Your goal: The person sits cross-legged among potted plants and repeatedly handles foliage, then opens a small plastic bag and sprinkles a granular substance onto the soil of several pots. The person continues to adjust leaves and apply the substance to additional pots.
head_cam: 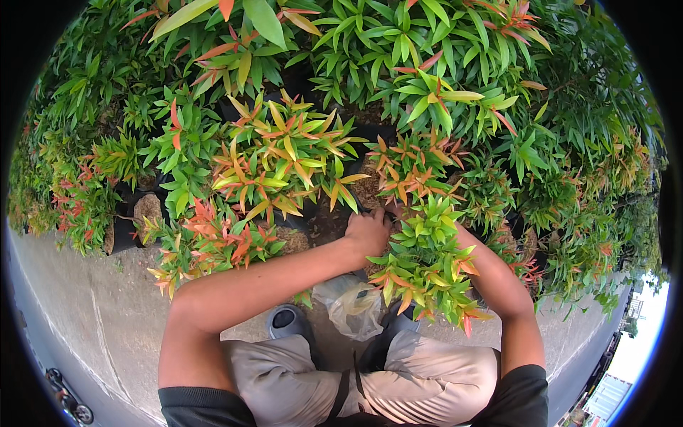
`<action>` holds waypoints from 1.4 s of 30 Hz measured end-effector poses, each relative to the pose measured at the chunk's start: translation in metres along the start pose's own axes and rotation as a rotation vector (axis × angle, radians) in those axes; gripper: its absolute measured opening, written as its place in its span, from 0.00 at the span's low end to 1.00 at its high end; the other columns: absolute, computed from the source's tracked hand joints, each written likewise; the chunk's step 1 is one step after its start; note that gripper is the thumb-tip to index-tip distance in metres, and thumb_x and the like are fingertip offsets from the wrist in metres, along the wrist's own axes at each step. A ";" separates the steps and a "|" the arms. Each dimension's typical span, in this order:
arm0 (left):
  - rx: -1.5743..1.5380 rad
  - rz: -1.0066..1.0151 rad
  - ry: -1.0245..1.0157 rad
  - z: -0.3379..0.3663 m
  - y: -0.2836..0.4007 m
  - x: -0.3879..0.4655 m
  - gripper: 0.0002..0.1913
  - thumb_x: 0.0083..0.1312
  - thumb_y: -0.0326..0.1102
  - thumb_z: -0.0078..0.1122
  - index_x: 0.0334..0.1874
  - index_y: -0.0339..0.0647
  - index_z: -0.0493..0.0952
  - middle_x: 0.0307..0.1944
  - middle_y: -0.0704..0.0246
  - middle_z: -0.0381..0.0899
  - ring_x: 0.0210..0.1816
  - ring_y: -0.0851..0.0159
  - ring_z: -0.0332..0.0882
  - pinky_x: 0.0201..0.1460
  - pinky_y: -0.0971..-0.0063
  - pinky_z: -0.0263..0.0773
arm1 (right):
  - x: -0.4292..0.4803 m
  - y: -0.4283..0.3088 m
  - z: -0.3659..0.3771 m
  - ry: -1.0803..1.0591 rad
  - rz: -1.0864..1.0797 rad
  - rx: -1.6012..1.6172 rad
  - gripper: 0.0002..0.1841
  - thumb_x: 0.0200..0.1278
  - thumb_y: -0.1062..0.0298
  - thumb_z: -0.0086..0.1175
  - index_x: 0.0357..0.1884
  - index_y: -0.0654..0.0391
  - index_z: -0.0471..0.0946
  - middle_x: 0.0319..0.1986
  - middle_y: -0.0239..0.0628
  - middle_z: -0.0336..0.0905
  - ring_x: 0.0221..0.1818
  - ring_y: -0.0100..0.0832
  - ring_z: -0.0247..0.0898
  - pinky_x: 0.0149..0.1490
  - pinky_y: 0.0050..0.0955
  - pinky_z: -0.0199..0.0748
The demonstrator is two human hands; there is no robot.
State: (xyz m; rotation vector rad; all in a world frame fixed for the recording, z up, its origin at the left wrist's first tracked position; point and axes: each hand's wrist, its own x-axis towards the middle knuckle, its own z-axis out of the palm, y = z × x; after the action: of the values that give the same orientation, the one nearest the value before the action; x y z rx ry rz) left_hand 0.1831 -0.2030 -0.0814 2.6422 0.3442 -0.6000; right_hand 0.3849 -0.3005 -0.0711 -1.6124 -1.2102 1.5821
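Observation:
My left hand (369,233) reaches in among the potted shrubs, its fingers curled at the dark rim of a black plastic plant bag (365,209). Brown, fibrous potting soil (367,184) shows just beyond the fingers. Close beside it is my right hand (397,211), mostly covered by leaves, so its grip is hidden. A shrub with green and orange leaves (427,235) leans over my right wrist. To the left of my hands stands another shrub with yellow-orange tips (283,155). Below them, a translucent plastic bag (352,312) lies on the ground between my feet.
Dense shrubs (373,48) in black bags fill the far side. A red-tipped shrub (229,235) stands near my left forearm. My grey shoe (288,321) rests on the concrete pavement (128,304). A motorcycle (69,397) is on the road at lower left.

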 end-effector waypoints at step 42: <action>0.021 0.039 0.029 0.000 -0.006 -0.003 0.37 0.64 0.52 0.61 0.71 0.38 0.69 0.66 0.46 0.69 0.51 0.47 0.84 0.56 0.52 0.72 | 0.002 0.008 -0.002 -0.053 0.040 0.158 0.19 0.76 0.69 0.51 0.66 0.60 0.72 0.49 0.34 0.81 0.46 0.26 0.79 0.50 0.27 0.81</action>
State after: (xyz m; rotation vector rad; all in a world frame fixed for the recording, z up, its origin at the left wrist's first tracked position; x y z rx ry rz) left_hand 0.1784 -0.1983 -0.0814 2.6738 0.2949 -0.5566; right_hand 0.3879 -0.3017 -0.0788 -1.5112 -1.0573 1.7105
